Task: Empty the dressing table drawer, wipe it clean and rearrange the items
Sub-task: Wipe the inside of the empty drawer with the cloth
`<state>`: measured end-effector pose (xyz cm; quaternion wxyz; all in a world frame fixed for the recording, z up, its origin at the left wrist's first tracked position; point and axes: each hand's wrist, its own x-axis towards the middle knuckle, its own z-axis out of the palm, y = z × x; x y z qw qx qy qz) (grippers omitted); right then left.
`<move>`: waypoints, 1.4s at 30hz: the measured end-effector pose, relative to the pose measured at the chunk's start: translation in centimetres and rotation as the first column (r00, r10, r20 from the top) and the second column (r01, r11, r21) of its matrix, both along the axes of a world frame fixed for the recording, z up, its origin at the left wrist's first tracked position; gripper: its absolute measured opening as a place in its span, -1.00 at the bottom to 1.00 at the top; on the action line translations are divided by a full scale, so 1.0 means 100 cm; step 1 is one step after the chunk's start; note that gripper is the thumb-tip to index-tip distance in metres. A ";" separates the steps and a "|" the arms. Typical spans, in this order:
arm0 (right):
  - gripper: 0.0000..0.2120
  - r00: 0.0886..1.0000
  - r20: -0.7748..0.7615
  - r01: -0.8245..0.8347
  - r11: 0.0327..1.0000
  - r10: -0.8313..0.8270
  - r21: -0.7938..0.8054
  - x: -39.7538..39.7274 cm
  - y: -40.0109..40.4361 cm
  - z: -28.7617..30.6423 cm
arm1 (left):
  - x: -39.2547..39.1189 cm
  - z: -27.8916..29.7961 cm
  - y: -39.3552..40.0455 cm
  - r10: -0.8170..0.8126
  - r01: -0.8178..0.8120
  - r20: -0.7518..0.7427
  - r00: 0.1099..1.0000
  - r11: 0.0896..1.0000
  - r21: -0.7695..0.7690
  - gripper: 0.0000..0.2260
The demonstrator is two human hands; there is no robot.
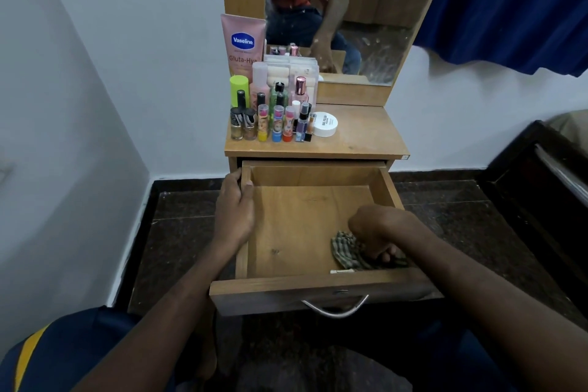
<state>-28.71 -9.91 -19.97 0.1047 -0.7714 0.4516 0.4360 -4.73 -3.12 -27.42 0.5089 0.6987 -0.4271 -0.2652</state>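
The wooden drawer (296, 232) is pulled out, its floor bare apart from a cloth and a small pale object (342, 271) at the front wall. My left hand (235, 210) grips the drawer's left side wall. My right hand (380, 232) is closed on a striped greenish cloth (346, 251), pressed onto the drawer floor in the front right corner. On the table top (362, 137) stand several small bottles and lip balms (276, 122), a white jar (325, 124) and a pink Vaseline tube (243, 41).
A mirror (350, 9) rises behind the table top and reflects a person. White walls lie left and behind. A blue curtain (515, 3) hangs upper right. Dark furniture (541, 175) stands right. The floor is dark stone. A metal handle (335, 309) sits on the drawer front.
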 end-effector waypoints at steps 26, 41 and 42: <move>-0.70 0.694 0.674 -0.292 0.757 -0.254 0.585 0.050 0.008 -0.021 | -0.004 0.003 0.005 0.061 -0.066 -0.191 0.980 0.998 -0.020 -0.60; -0.60 0.826 0.521 -0.126 0.832 -0.213 0.540 -0.003 -0.006 -0.005 | 0.000 -0.003 0.003 0.014 -0.016 -0.084 0.996 1.000 -0.021 -0.59; -0.61 0.844 0.493 -0.100 0.839 -0.213 0.535 -0.016 -0.010 -0.001 | 0.001 -0.003 0.003 0.011 -0.013 -0.085 0.996 1.000 -0.024 -0.59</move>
